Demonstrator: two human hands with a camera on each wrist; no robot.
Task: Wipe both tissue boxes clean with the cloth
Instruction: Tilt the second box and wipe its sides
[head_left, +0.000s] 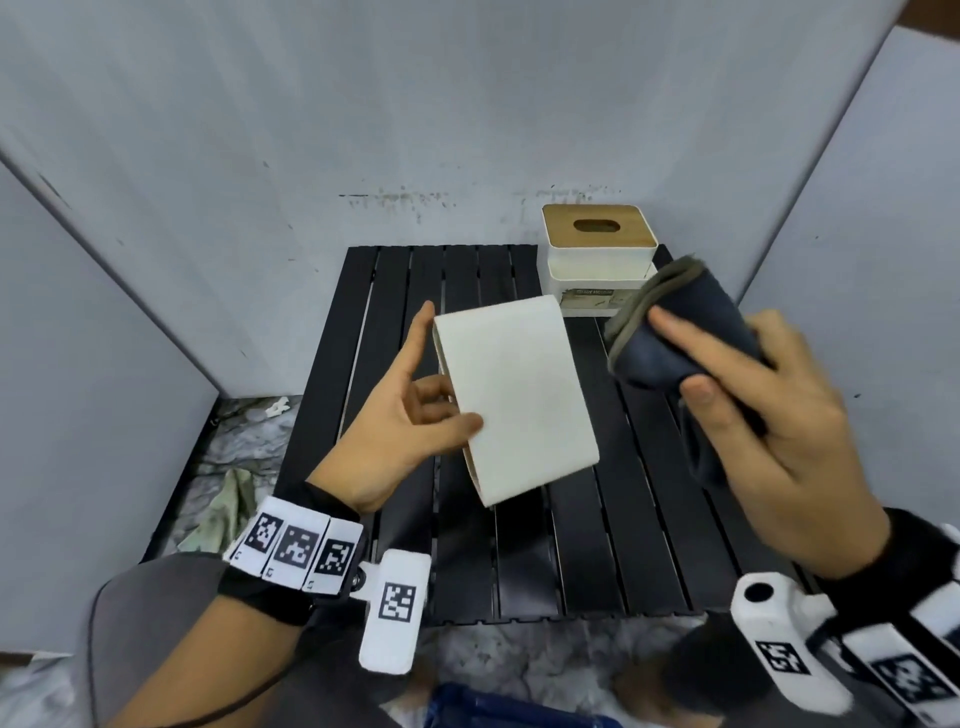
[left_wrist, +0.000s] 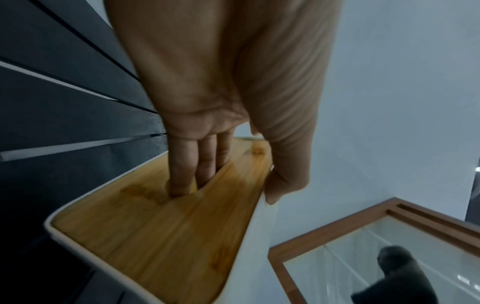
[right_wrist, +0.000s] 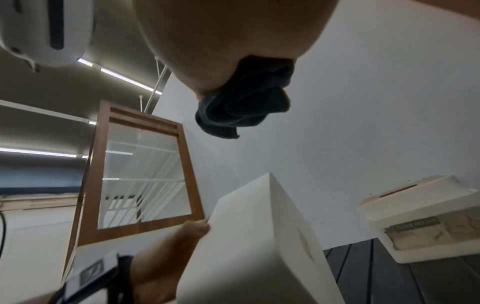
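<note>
My left hand (head_left: 410, 410) holds a white tissue box (head_left: 514, 400) tipped on its side above the black slatted table (head_left: 395, 322). Its white underside faces up. In the left wrist view several fingers (left_wrist: 192, 168) reach into the slot of its wooden lid (left_wrist: 166, 232) and the thumb lies on the white side. My right hand (head_left: 769, 410) grips a bunched dark blue cloth (head_left: 680, 327) just right of the box, apart from it. The cloth (right_wrist: 244, 100) hangs above the box (right_wrist: 262, 242) in the right wrist view. A second white tissue box (head_left: 597, 254) with a wooden lid stands upright at the table's back right.
Grey partition walls (head_left: 467, 104) close in the table at the back and both sides. Crumpled grey sheeting (head_left: 234, 457) lies on the floor to the left. A wood-framed glass panel (right_wrist: 140, 176) shows beyond the booth.
</note>
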